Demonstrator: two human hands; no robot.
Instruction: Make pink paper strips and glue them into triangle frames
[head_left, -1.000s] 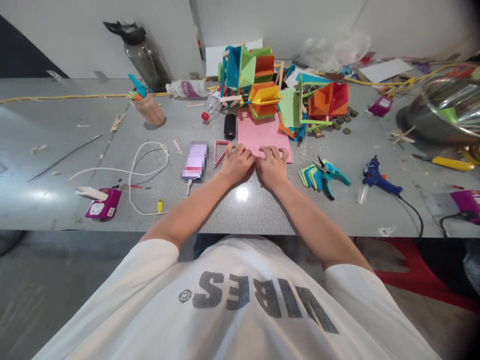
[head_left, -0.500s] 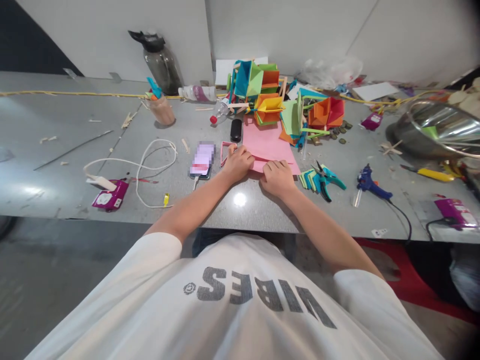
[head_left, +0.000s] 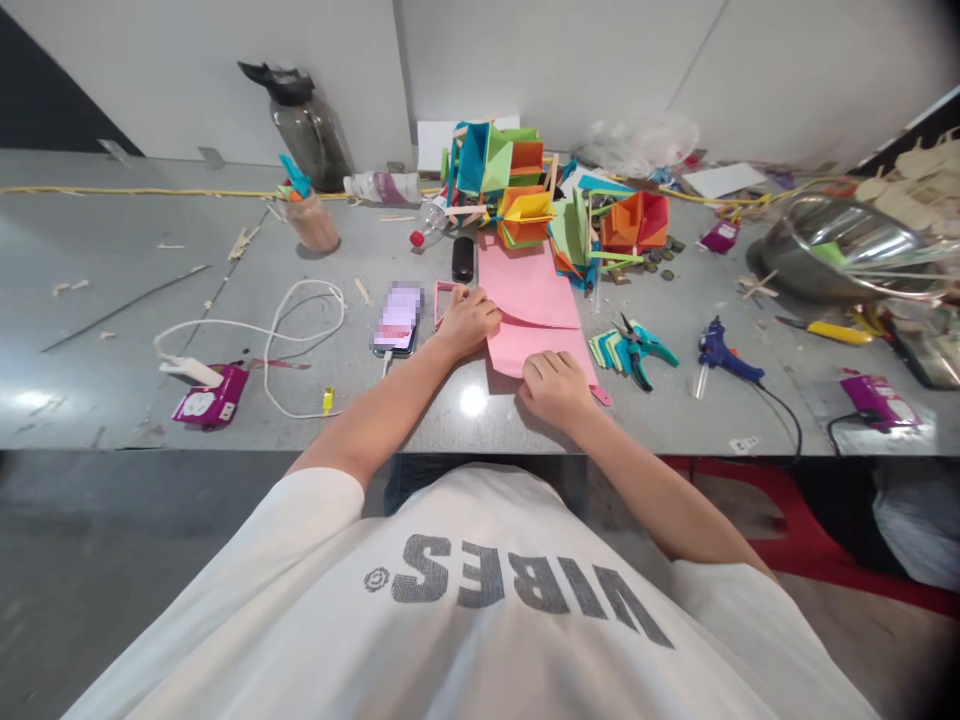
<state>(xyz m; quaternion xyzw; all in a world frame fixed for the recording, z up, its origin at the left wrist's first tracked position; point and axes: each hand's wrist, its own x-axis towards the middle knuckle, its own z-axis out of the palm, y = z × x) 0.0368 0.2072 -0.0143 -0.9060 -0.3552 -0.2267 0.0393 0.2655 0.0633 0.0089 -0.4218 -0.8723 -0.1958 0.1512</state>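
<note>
A sheet of pink paper lies in front of me, with a curved crease or split running across it and a lower part nearer me. My left hand is closed at the paper's left edge, fingers curled beside the crease. At the near edge, my right hand is closed on the lower part, knuckles up. A pink strip end with a hole pokes out beyond the right hand; the rest of it is hidden. Beside the left hand lies a pink rectangular outline, partly covered.
Folded colored-paper constructions stand behind the sheet. Pliers lie on small paper pieces to the right, then a blue glue gun and a metal bowl. Leftward are a phone, a white cable and a black case.
My right hand has moved down toward me, and the lower part of the pink paper has spread out below the crease. The pink strip end has come into view. My left hand stays at the paper's edge.
</note>
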